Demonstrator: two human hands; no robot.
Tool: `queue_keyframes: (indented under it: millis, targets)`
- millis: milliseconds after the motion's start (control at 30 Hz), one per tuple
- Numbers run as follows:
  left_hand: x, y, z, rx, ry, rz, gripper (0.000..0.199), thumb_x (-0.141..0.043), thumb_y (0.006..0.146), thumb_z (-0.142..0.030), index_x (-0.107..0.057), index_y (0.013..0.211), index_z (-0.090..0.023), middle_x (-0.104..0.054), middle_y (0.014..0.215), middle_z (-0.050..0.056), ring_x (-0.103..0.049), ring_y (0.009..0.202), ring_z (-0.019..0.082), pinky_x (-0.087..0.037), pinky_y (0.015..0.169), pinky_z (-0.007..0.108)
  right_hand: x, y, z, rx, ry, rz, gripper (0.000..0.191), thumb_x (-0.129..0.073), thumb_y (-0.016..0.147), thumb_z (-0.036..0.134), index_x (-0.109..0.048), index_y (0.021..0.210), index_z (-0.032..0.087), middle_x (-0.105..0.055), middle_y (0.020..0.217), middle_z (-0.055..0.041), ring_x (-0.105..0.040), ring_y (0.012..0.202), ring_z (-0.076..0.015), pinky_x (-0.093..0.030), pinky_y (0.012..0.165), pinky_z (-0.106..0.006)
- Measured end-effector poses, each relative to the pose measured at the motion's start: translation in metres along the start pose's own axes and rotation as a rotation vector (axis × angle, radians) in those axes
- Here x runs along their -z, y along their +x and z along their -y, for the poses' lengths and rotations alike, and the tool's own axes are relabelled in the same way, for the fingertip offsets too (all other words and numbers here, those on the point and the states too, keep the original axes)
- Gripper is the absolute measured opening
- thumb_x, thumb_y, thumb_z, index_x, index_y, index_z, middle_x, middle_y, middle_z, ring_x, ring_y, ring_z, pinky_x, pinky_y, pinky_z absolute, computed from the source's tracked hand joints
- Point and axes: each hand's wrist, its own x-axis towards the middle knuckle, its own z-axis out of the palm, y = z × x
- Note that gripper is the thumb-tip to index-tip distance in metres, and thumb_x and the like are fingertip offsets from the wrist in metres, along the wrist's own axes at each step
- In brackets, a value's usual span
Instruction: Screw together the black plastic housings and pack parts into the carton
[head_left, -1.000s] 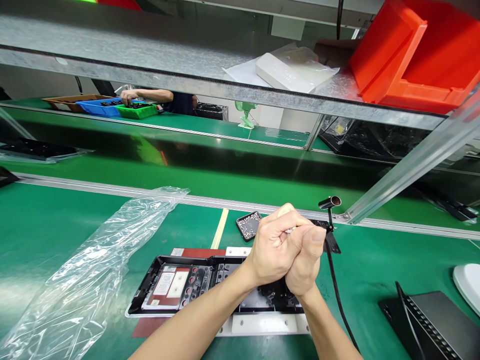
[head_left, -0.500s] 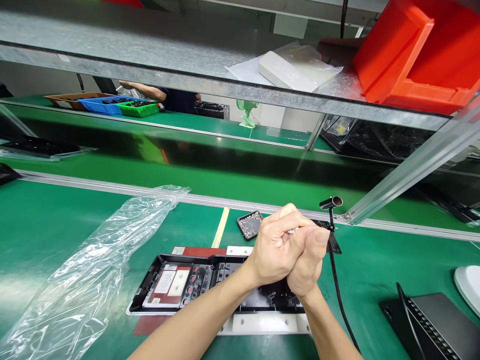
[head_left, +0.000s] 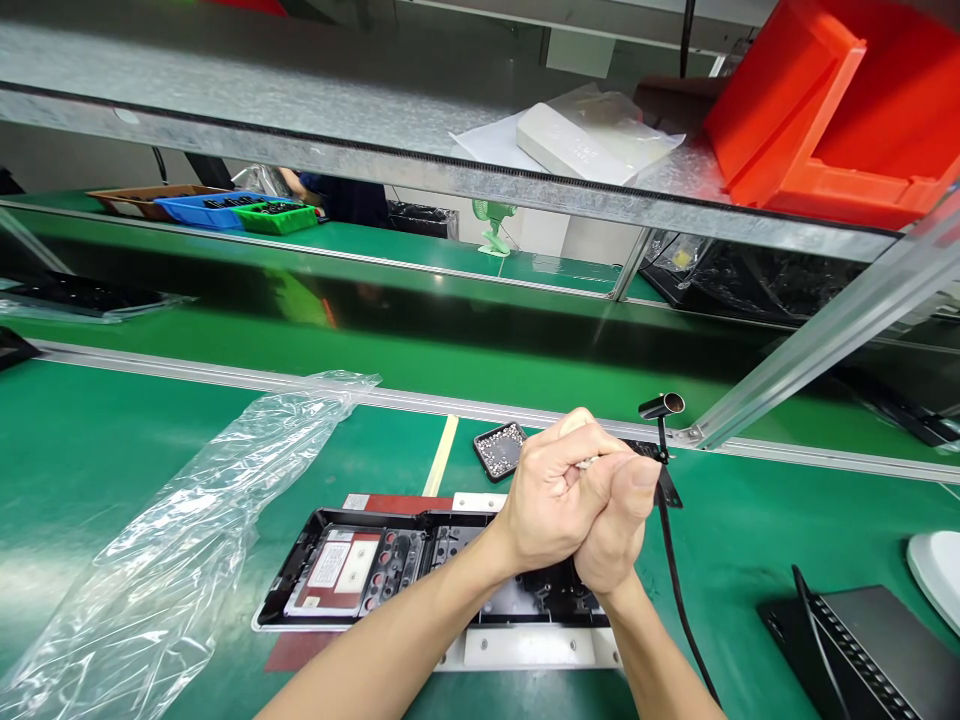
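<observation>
My left hand (head_left: 551, 490) and my right hand (head_left: 616, 525) are closed and pressed against each other. A tiny pale, silvery bit (head_left: 587, 462) peeks out between the left fingers, too small to name. Whatever lies inside the right hand is hidden. Below them sits a long black plastic housing (head_left: 319, 528) with a silver edge, its open side up and its right part covered by my arms and hands. The housing rests on a fixture with white blocks (head_left: 529, 646). Just behind my left hand is a small black tray (head_left: 480, 455) of little silvery pieces, probably screws.
A clear plastic bag (head_left: 187, 540) lies on the left. To the right stand a black holder with a metal tube (head_left: 664, 404), a cable (head_left: 679, 590) and a black device (head_left: 892, 640). Overhead, a metal shelf (head_left: 300, 140) carries a red bin (head_left: 795, 130). A co-worker's sleeve (head_left: 349, 198) shows beyond.
My hands have stayed in the same place and pose. Across the bench, the co-worker's arm has shifted, and a crumpled clear plastic piece now shows beside it.
</observation>
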Motion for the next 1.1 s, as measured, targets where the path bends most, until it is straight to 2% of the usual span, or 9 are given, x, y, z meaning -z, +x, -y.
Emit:
queue_keyframes:
  millis: [967,1100]
  targets:
    - [-0.0014,-0.0007,-0.0008,-0.005,-0.010,0.013,0.029,-0.058,0.101,-0.037,-0.076,0.089,-0.019,-0.070,0.082,0.006,-0.059,0.076,0.018,-0.048,0.070,0.032,0.0008,-0.0013,-0.0002,-0.024,0.008,0.018,0.056,-0.029,0.103,0.060,-0.044,0.063,0.024,-0.040,0.052,0.0016,-0.037,0.048,-0.0139,-0.027,0.045,-0.033]
    - [-0.0014,-0.0007,-0.0001,0.000,-0.011,0.010,0.029,-0.058,0.101,-0.037,-0.075,0.087,-0.018,-0.069,0.081,0.005,-0.058,0.076,0.018,-0.047,0.069,0.032,0.0028,-0.0018,-0.0022,-0.013,-0.004,0.007,0.056,-0.029,0.104,0.059,-0.047,0.065,0.023,-0.043,0.055,0.0013,-0.040,0.050,-0.0140,-0.031,0.047,-0.033]
